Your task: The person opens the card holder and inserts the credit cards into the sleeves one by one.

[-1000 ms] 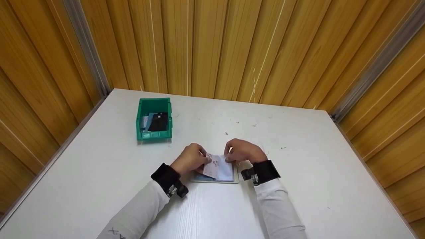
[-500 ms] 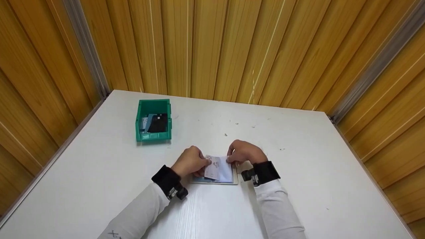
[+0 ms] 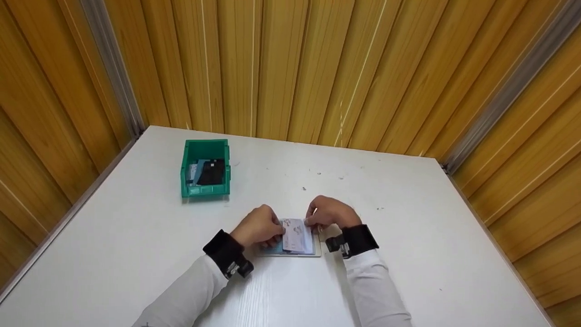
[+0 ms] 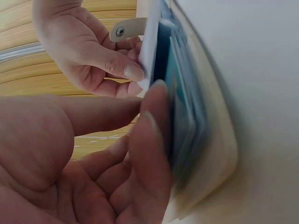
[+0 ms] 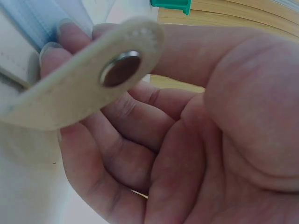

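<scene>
A cream card holder (image 3: 317, 249) lies open on the white table, its clear bluish sleeves in a stack. My left hand (image 3: 259, 227) pinches the left edge of a pale printed card (image 3: 293, 240), which lies over the top sleeve in the head view. At the sleeve's upper right corner, my right hand (image 3: 332, 212) pinches the sleeve between thumb and fingers. The holder's strap (image 5: 51, 105), with a metal snap (image 5: 120, 69), crosses in front of the right fingertips. Seen edge-on in the left wrist view, the stacked sleeves (image 4: 187, 107) stand slightly fanned apart.
Behind and left of the hands stands a green bin (image 3: 205, 191) holding a black flat item (image 3: 212, 173) and some bluish cards. Small dark marks dot the table (image 3: 386, 272). Wood-patterned walls (image 3: 281, 68) enclose the back and sides.
My left hand has shifted the card rightward across the sleeve and turned it straighter, so it covers more of the sleeve. The right hand keeps its pinch; the head view has shifted slightly.
</scene>
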A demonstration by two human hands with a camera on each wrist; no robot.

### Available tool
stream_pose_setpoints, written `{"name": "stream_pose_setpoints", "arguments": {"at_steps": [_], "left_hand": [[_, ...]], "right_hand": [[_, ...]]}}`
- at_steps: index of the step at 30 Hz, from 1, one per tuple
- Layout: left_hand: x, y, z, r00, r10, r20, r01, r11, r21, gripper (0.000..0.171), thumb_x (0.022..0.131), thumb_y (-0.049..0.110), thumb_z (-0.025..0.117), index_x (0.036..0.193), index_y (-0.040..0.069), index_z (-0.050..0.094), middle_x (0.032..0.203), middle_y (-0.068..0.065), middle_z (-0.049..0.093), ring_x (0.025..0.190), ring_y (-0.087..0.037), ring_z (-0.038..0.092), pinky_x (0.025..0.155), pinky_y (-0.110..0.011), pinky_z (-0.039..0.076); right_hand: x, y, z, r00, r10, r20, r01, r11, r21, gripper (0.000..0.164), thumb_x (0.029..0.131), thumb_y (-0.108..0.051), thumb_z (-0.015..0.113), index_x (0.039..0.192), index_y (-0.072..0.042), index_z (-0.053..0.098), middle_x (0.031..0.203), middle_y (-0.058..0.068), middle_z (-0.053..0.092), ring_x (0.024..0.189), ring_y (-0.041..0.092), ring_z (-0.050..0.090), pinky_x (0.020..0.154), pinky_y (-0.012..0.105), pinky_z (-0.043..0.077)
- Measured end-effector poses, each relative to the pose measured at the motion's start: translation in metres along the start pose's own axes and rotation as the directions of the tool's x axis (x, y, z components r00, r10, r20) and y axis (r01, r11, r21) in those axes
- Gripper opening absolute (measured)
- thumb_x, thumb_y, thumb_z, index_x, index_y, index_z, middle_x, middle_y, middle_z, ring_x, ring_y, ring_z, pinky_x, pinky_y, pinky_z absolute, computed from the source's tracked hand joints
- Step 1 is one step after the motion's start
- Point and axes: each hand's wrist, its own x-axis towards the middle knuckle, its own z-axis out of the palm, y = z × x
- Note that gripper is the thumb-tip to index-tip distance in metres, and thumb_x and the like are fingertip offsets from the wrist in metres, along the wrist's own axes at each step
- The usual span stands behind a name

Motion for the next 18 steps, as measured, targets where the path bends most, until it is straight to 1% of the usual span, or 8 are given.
{"name": "stream_pose_setpoints", "arguments": {"at_steps": [3,7,10,13,18], "left_hand": [[-0.001,0.002,0.000,1.000,0.011,0.012,-0.011,1.000,-0.013,0.015,0.096,0.008,0.077,0.084,0.001,0.079,0.072,-0.009,0.078,0.054,-0.011,0.066,0.049,-0.020,0.052],[0.000,0.006,0.001,0.999,0.005,0.042,-0.003,0.998,-0.061,0.008,0.095,0.006,0.079,0.093,-0.002,0.079,0.078,-0.011,0.080,0.057,-0.011,0.068,0.053,-0.021,0.057],[0.004,0.009,0.000,0.999,0.012,0.052,-0.007,0.996,-0.086,0.010,0.095,0.005,0.079,0.098,-0.004,0.079,0.081,-0.013,0.081,0.058,-0.011,0.069,0.055,-0.023,0.060],[0.006,0.008,0.000,0.998,0.017,0.055,-0.012,0.996,-0.092,0.009,0.095,0.005,0.078,0.099,-0.003,0.078,0.083,-0.014,0.081,0.058,-0.011,0.069,0.056,-0.023,0.061],[0.001,0.002,0.003,0.998,-0.002,0.062,0.008,0.995,-0.097,0.007,0.096,0.005,0.078,0.096,-0.002,0.078,0.083,-0.011,0.080,0.059,-0.011,0.069,0.056,-0.024,0.061]], "right_hand": [[0.001,0.001,-0.002,1.000,-0.003,0.012,0.003,1.000,0.012,0.008,0.097,-0.013,0.076,0.097,-0.005,0.080,0.080,0.004,0.077,0.067,0.012,0.063,0.064,0.023,0.049],[0.002,0.004,-0.005,1.000,-0.012,0.028,0.011,1.000,0.019,0.012,0.099,-0.013,0.073,0.100,-0.004,0.081,0.080,0.004,0.078,0.068,0.011,0.065,0.065,0.022,0.050],[0.004,0.005,-0.010,1.000,-0.013,0.028,0.012,1.000,0.023,0.015,0.100,-0.014,0.071,0.101,-0.003,0.082,0.081,0.004,0.079,0.069,0.010,0.065,0.066,0.022,0.051],[0.004,0.007,-0.014,0.999,-0.012,0.029,0.011,0.999,0.030,0.016,0.100,-0.013,0.071,0.101,-0.002,0.083,0.082,0.005,0.080,0.068,0.010,0.065,0.067,0.022,0.052],[0.002,0.009,-0.008,0.998,-0.023,0.054,0.023,1.000,0.015,0.015,0.099,-0.014,0.073,0.098,-0.003,0.085,0.081,0.003,0.080,0.068,0.009,0.066,0.068,0.022,0.052]]}}
